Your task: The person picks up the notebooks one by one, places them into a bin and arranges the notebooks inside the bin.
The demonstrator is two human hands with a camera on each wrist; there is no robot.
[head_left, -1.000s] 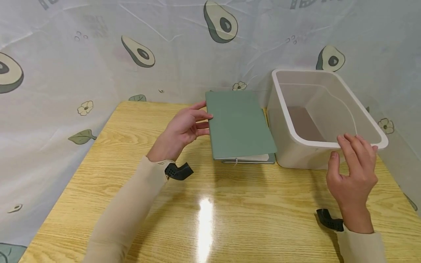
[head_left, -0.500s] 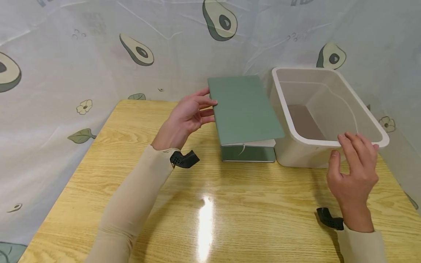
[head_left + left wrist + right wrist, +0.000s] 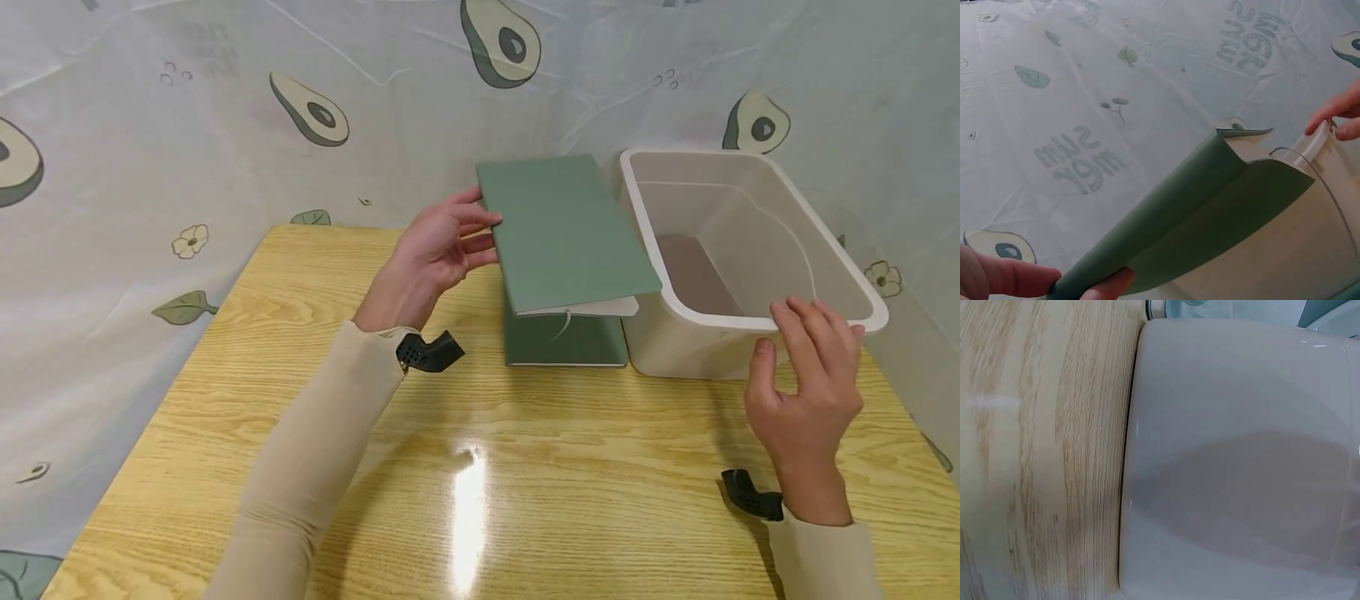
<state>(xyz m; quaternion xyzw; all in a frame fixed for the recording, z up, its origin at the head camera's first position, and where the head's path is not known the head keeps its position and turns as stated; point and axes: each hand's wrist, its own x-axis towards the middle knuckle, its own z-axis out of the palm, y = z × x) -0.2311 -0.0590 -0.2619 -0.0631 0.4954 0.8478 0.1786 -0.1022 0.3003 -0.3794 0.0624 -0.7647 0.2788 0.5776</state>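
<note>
My left hand [image 3: 438, 246] grips a green hardcover notebook [image 3: 570, 233] by its spine edge, thumb above and fingers beneath. The notebook is raised and tilted, its cover sagging a little from the white pages, and a thin ribbon hangs from its near end. In the left wrist view the spine [image 3: 1166, 203] runs up and away from my fingertips. Under it, a second green book [image 3: 562, 346] lies flat on the table. My right hand [image 3: 806, 404] holds the near rim of a beige plastic bin [image 3: 697, 350], fingers over the rim and thumb outside.
The bin stands at the back right, directly beside the lower book; only its brownish floor shows inside. A light wooden table [image 3: 360, 500] lies underneath, with a glare streak in front. An avocado-print sheet [image 3: 405, 108] hangs along the back and sides.
My left hand has lifted the upper notebook up, away and slightly right, uncovering the lower book. My right hand stays at the bin's rim.
</note>
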